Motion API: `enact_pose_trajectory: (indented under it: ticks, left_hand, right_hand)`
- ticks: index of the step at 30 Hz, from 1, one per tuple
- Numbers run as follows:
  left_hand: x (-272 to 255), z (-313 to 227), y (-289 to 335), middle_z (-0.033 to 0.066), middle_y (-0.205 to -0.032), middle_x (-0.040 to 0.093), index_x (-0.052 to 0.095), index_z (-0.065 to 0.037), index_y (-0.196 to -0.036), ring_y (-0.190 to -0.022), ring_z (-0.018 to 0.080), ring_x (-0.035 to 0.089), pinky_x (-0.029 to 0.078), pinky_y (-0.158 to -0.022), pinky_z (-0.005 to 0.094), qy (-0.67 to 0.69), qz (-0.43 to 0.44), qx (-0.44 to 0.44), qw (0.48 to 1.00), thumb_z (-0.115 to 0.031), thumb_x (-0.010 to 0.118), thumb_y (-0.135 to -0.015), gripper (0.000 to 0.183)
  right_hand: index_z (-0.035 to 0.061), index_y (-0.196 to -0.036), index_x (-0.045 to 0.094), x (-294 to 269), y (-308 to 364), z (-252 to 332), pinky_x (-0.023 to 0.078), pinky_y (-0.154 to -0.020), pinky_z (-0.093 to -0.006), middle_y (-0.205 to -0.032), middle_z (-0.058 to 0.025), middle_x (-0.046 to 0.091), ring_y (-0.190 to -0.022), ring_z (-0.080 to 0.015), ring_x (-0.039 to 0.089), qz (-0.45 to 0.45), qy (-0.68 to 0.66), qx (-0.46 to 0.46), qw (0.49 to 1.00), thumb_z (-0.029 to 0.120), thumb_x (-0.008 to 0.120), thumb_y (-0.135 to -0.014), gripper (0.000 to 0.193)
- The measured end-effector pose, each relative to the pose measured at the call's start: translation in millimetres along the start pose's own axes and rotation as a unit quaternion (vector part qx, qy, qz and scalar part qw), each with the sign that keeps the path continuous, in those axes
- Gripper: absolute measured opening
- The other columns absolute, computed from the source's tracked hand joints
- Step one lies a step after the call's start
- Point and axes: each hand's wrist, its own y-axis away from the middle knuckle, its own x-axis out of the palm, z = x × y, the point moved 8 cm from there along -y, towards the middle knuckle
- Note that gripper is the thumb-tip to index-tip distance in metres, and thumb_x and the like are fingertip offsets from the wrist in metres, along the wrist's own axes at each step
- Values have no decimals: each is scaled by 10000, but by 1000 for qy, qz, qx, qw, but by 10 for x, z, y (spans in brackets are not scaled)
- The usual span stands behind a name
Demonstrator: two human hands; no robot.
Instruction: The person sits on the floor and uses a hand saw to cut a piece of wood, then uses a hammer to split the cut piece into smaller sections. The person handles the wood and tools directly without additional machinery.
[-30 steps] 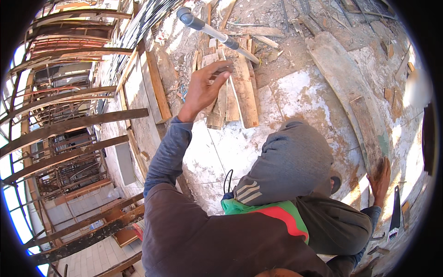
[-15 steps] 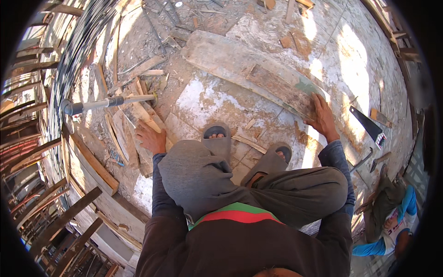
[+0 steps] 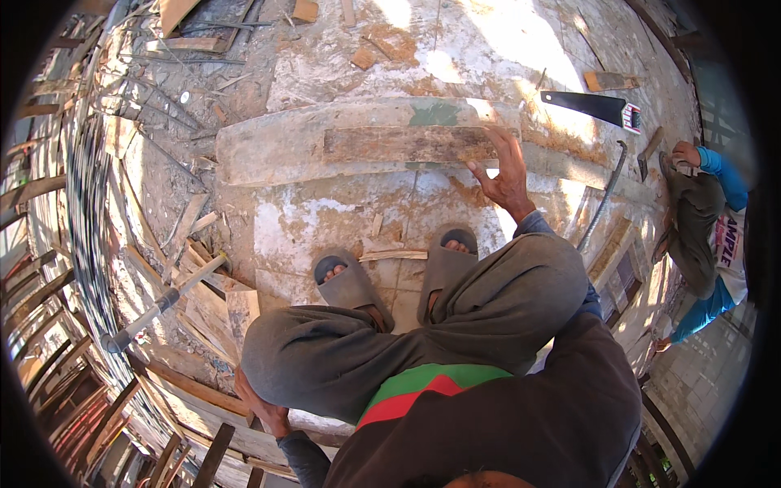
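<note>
My right hand [image 3: 506, 177] grips the right end of a short, worn brown plank [image 3: 390, 145], with the thumb at its near edge and the fingers across its top. That plank lies on a longer, wider pale board [image 3: 268, 154] with a green patch, flat on the floor beyond my sandals. Beside my left knee, my left hand [image 3: 262, 405] hangs low with its fingers partly stretched out. The knee covers part of it, and nothing shows in its grasp. A hammer [image 3: 163, 302] rests on wood offcuts [image 3: 242, 309] further forward on the left.
At right lie a handsaw [image 3: 582, 104], a pry bar [image 3: 604, 195], a small hatchet-like tool [image 3: 649, 153] and a wood block [image 3: 610, 81]. A co-worker [image 3: 704, 220] in blue sleeves squats at the right edge. Long metal rods [image 3: 85, 211] and stacked timber run along the left.
My left hand has left the offcuts near the hammer and come back beside my knee. The view has turned, so the boards now lie nearly level. My right hand stays on the plank's end.
</note>
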Motion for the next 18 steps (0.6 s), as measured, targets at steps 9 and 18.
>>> enact_pose_trajectory:
  ticks: [9,18]
  left_hand:
    - [1039,-2643,-2558,185,-1443,437,500,-86,-1338,-1278,431,424,360,-1049,527,-5,93,467,879,-107,710,-570,796]
    - [1872,-3901,-2556,176,-1511,366,496,-103,-1383,-1339,380,392,325,-1084,554,-16,50,633,773,-149,751,-721,711]
  right_hand:
    - [177,-1487,372,359,-302,1062,304,-1160,-504,-1507,-161,354,-1412,-363,337,183,47,-209,960,372,839,-705,931]
    - [150,-1400,501,16,-206,143,408,-1039,-480,-1277,-125,497,-1174,-342,480,148,91,-14,985,201,816,-610,851]
